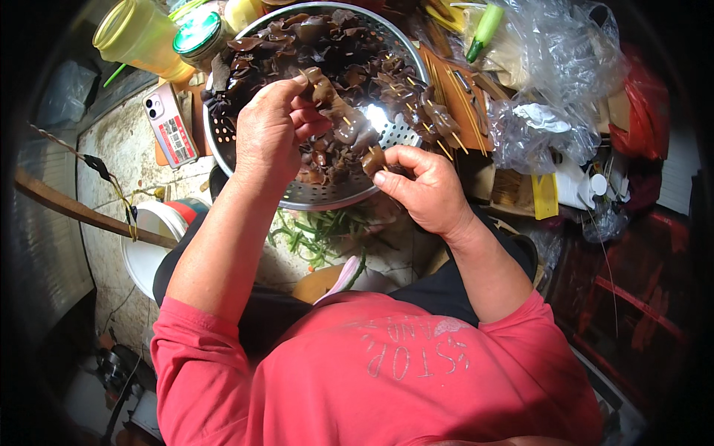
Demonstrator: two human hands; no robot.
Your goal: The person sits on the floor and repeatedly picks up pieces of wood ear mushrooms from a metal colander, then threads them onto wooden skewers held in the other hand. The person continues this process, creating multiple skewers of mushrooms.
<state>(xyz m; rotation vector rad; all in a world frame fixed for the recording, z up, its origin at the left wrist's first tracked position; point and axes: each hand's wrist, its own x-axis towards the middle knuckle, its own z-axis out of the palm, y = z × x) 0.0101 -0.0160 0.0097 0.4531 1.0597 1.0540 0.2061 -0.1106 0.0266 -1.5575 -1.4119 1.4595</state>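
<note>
Between my hands, over a perforated metal colander (pixel 312 203), is a thin skewer threaded with brown wood ear mushroom pieces (pixel 346 122). The fingers and thumb of my left hand (pixel 273 122) pinch its upper end. Lower down, my right hand (pixel 427 187) holds the other end, thumb and forefinger at a mushroom piece near the tip. A heap of loose wood ear mushrooms (pixel 301 42) fills much of the colander. Several filled skewers (pixel 415 106) lie at the colander's right rim, their tips sticking out.
Left of the colander are a phone (pixel 170 125), a green-lidded jar (pixel 198 36) and a yellowish plastic container (pixel 139 39). Bare skewers (pixel 466 111) and plastic bags (pixel 563 50) lie right. Green vegetable scraps (pixel 318 234) lie below the colander, and a white bucket (pixel 148 240) stands lower left.
</note>
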